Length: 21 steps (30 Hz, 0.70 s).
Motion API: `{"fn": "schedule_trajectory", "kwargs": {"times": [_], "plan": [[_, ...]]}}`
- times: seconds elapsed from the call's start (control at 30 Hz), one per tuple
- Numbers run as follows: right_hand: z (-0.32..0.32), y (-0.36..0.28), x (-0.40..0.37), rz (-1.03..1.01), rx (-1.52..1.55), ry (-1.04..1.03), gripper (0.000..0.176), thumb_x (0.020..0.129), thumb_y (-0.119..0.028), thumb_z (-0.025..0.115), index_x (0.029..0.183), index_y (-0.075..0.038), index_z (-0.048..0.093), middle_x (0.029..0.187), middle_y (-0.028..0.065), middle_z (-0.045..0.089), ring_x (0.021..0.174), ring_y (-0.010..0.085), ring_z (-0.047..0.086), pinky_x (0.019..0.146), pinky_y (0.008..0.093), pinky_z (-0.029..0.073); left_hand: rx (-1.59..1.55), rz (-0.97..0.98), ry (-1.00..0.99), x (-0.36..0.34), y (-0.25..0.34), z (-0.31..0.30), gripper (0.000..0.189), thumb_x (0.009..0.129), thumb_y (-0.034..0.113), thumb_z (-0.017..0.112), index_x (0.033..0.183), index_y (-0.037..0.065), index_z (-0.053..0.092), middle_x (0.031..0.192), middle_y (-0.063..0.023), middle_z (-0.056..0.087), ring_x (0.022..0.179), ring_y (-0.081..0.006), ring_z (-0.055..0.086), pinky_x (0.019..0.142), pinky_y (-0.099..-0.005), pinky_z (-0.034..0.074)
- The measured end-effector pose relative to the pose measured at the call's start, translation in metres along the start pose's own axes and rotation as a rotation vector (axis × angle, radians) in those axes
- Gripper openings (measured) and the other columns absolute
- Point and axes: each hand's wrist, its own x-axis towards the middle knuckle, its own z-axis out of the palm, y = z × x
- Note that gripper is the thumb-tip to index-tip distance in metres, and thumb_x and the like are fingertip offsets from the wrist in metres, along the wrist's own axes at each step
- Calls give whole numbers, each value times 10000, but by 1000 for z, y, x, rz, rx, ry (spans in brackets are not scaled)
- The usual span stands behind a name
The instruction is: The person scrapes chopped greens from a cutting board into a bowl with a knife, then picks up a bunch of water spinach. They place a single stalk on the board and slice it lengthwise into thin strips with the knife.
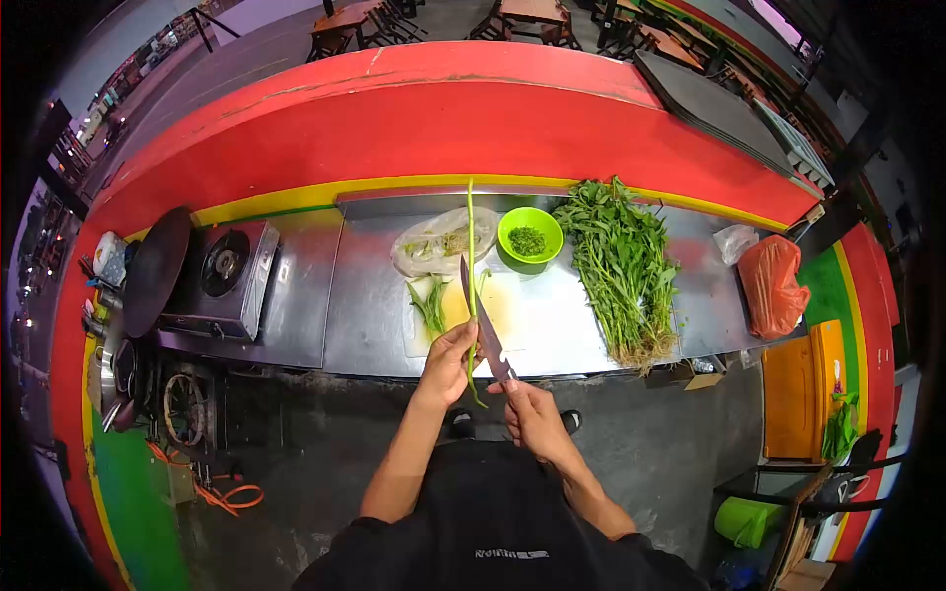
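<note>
My left hand (450,366) is closed around a long green stem (471,236), held up over the counter's front edge. In my right hand (532,414) is the handle of a knife (487,335); its blade points away from me and lies right along the stem. Beneath them is a pale cutting board (507,320) with a yellowish middle and some cut leaves (431,303) at its left side. Behind the board sit a clear plastic bag (419,246) with plant pieces inside and a green bowl (530,219) of chopped greens (527,240).
A large bunch of leafy greens (616,256) with roots lies right of the board. Farther right is a red plastic bag (772,286). A gas stove (222,276) and a dark round pan (158,271) stand left. A red wall (394,128) runs behind the metal counter (370,315).
</note>
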Motion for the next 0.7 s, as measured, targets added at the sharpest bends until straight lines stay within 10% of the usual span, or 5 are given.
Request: {"fn": "schedule_trajectory", "kwargs": {"times": [0.7], "plan": [[1, 3, -10, 23, 53, -12, 431, 1068, -409, 399, 1149, -31, 592, 590, -66, 321, 452, 35, 279, 399, 214, 225, 75, 86, -3, -8, -7, -1, 211, 965, 215, 656, 1048, 25, 696, 832, 19, 638, 720, -68, 551, 716, -221, 470]]}}
